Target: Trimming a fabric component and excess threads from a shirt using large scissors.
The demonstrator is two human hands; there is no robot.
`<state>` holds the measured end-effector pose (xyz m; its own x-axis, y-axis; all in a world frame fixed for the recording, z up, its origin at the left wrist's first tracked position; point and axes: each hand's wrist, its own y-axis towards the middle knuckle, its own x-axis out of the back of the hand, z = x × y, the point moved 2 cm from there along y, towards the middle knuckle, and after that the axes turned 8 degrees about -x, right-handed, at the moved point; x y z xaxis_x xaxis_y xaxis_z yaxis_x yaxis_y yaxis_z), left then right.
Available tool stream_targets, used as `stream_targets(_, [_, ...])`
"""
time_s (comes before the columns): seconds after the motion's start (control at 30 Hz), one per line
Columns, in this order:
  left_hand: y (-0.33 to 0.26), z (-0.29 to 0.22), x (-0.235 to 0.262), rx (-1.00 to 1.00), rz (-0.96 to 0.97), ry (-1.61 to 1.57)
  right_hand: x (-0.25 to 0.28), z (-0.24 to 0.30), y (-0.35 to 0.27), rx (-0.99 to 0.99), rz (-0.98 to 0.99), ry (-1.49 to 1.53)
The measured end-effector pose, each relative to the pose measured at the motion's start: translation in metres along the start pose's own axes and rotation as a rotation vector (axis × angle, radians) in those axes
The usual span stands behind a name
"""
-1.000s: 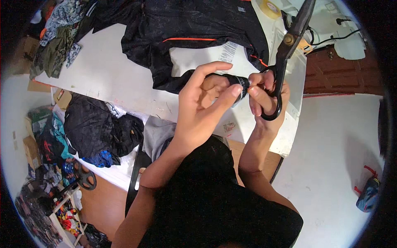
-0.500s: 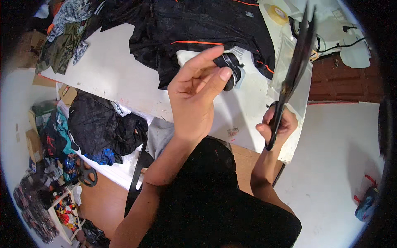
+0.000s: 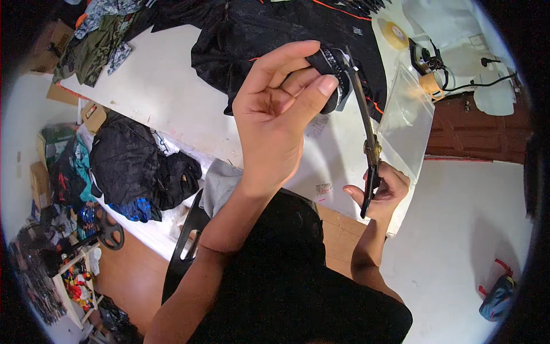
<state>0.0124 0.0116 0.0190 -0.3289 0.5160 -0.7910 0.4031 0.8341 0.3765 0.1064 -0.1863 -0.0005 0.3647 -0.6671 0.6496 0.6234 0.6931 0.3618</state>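
Raised over the table, my left hand [image 3: 281, 109] pinches a small black rolled strip [image 3: 338, 71] with a pale band along it between thumb and fingers. My right hand [image 3: 385, 190] grips the handles of a large pair of dark scissors [image 3: 362, 112]. Their blades point up and away, and the tips come close beside the strip; whether they touch it I cannot tell. Behind both hands a black garment with orange piping [image 3: 275, 28] lies spread on the white table [image 3: 200, 123].
Clear plastic sheets [image 3: 409, 103], a roll of yellowish tape [image 3: 395, 35] and a tan tape roll [image 3: 431, 85] lie at the right. Camouflage cloth [image 3: 100, 54] is at the far left. Dark clothes [image 3: 129, 163] are heaped at left, near a black chair [image 3: 182, 252].
The scissors have swung left and down, bringing their tips beside the black strip. My left hand has shifted slightly right and up, still pinching the strip.
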Motion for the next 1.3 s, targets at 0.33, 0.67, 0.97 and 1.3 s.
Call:
stream_targets(0.33, [0.001,-0.008,0.001,-0.212,0.084,0.191,0.0,0.012,0.005,0.055,-0.065,-0.101])
stream_targets(0.67, [0.001,-0.013,-0.006,-0.26,0.038,0.321,0.0,0.014,0.004,0.097,-0.119,-0.208])
stream_targets(0.97, [0.001,-0.012,-0.006,-0.307,0.052,0.426,0.002,0.014,0.003,0.103,-0.121,-0.243])
stream_targets(1.3, [0.002,-0.013,-0.003,-0.301,0.097,0.44,0.004,0.014,0.001,0.051,-0.078,-0.179])
